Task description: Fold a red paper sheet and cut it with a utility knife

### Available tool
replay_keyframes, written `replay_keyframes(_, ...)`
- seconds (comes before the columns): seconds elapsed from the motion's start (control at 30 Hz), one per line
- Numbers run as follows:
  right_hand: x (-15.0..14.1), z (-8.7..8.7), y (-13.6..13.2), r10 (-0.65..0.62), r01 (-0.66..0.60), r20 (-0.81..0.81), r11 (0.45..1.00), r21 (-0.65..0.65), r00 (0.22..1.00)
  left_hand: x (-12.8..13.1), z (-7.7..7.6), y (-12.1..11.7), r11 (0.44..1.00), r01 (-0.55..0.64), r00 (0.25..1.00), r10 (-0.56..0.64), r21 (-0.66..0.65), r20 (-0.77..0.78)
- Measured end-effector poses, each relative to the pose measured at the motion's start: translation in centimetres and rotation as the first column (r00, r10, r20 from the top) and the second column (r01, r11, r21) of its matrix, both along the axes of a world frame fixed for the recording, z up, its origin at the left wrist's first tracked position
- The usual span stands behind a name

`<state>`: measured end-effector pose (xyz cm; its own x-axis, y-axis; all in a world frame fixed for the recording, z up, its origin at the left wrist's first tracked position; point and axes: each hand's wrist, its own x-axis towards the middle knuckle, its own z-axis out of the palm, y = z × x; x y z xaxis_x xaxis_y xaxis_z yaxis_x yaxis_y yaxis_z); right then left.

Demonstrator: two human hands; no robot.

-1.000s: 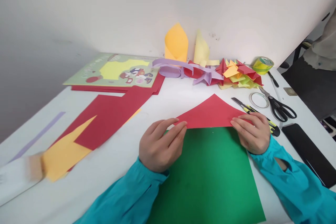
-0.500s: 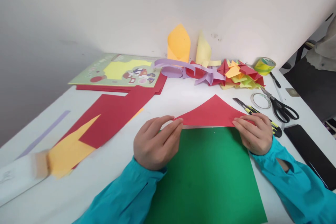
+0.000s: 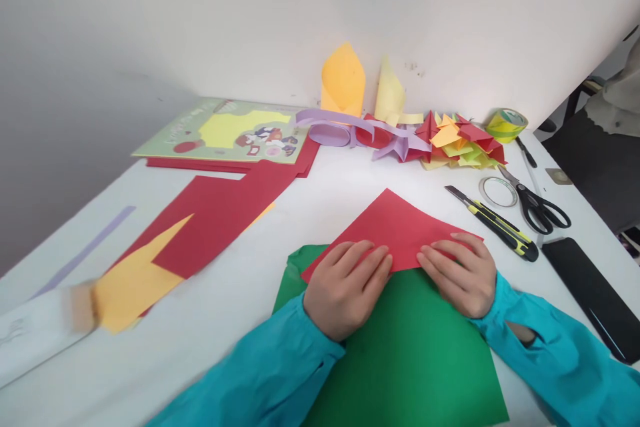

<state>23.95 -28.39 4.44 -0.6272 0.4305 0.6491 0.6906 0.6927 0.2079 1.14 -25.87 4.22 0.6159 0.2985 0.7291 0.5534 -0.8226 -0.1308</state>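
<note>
A red sheet of paper (image 3: 390,227), folded to a triangle with its tip pointing away from me, lies between my hands. My left hand (image 3: 347,287) grips its near edge left of the middle, fingers closed together. On the right half, my right hand (image 3: 460,273) pinches the same edge, with a corner of the paper reaching out beyond the knuckles. Both thumbs are hidden. Beneath lies a green sheet (image 3: 420,347), its far left corner curled. To the right of my right hand rests a yellow-and-black utility knife (image 3: 495,223).
Scissors (image 3: 537,203), a tape ring (image 3: 498,192), a black phone-like slab (image 3: 590,297) and a tape roll (image 3: 506,125) sit right. Folded paper pieces (image 3: 460,140) and an orange paper roll (image 3: 343,83) stand behind. Left are red sheets (image 3: 210,220), yellow paper (image 3: 135,287) and a printed pad (image 3: 175,133).
Both hands have come nearer to me and closer together along the red paper's edge. The triangle has come lower and turned slightly, and the green sheet's far left corner now shows.
</note>
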Motion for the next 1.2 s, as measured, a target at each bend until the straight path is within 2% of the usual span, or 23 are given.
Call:
replay_keyframes(0.2,-1.5,-0.3,0.0,0.013,-0.013,-0.008,1.0,-0.008,1.0,0.6,-0.6,-0.6,1.0,-0.016,0.999,0.016,-0.004,-0.036)
replay_keyframes(0.4,-3.0,-0.5,-0.4,0.079,-0.077,0.03,0.996,-0.051,0.996,1.6,-0.8,-1.7,0.999,0.018,0.997,-0.02,-0.031,-0.08)
replay_keyframes(0.73,-2.2,-0.5,-0.4,0.047,-0.045,0.035,0.997,-0.066,0.998,1.2,-0.4,-1.4,0.998,0.033,0.997,-0.036,-0.047,-0.069)
replay_keyframes(1.03,-2.5,-0.3,-0.4,0.05,-0.052,-0.028,0.997,-0.057,0.998,1.3,-0.4,-1.6,0.985,0.162,0.986,-0.164,-0.063,-0.026)
replay_keyframes(1.2,-2.4,0.0,-0.5,0.051,-0.052,-0.023,0.997,-0.064,0.998,1.3,0.2,-1.9,0.99,0.136,0.991,-0.136,-0.048,-0.011)
